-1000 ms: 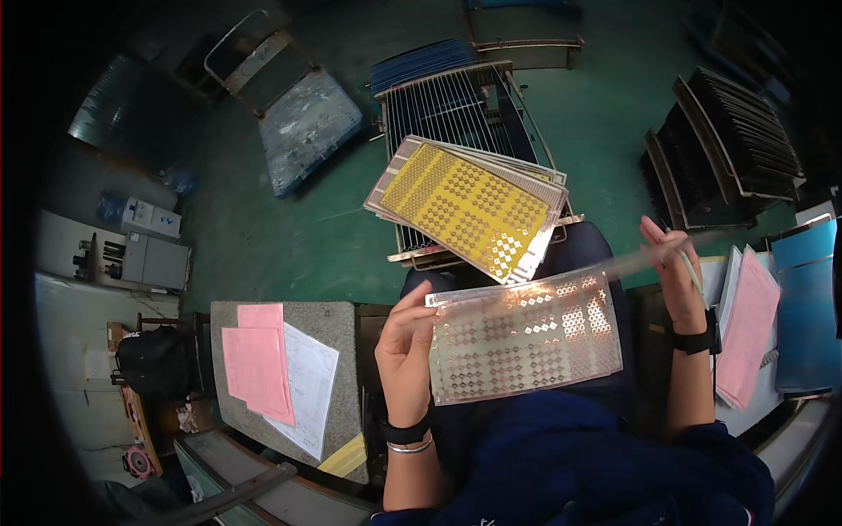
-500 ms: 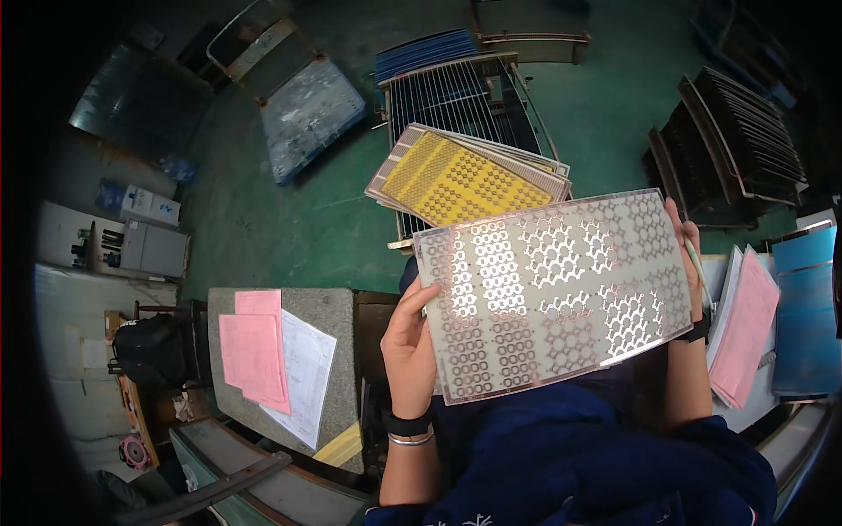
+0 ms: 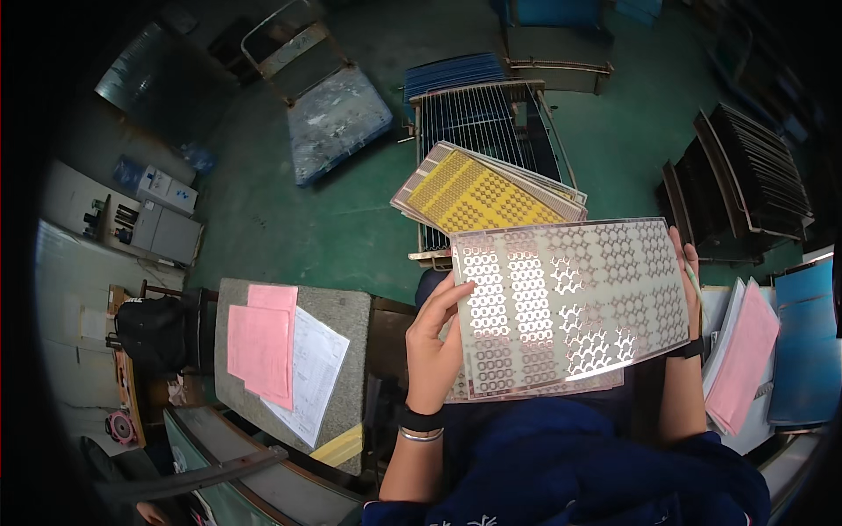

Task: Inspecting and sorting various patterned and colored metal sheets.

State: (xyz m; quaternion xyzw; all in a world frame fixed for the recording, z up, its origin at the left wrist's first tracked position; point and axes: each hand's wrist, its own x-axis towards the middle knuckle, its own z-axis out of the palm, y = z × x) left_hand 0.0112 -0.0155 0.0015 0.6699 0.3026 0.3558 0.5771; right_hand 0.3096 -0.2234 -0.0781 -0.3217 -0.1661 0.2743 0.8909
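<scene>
Held up flat across the right centre of the frame: a thin, shiny, translucent rectangular sheet patterned with rows of small metallic ring and honeycomb shapes [image 3: 570, 302], facing the camera and catching glare. Left hand [image 3: 434, 346] at the sheet's left edge, fingers loosely curled and pinching that edge, thumb behind or under, black band and bangle at the wrist. Right hand [image 3: 688, 280] at the far right edge, only fingertips showing round the rim, closed on the edge; how much grip lies behind, impossible to tell. A second similar sheet seemingly underneath, peeking out at the lower edge. Just above, upper centre: a stack of sheets topped by a yellow patterned sheet [image 3: 482, 193], resting on a blue slatted metal rack [image 3: 478, 114]. Lower left: a grey-topped table [image 3: 346, 311] carrying pink paper sheets [image 3: 259, 342] and a white printed form [image 3: 311, 373]. Far right: more pink and blue sheets [image 3: 745, 355], partly cut off. Judged as an inspection step, sheet raised for a look over its pattern. Next move likely calling for steady two-edge support, no bending, no fingers on the pattern.
</scene>
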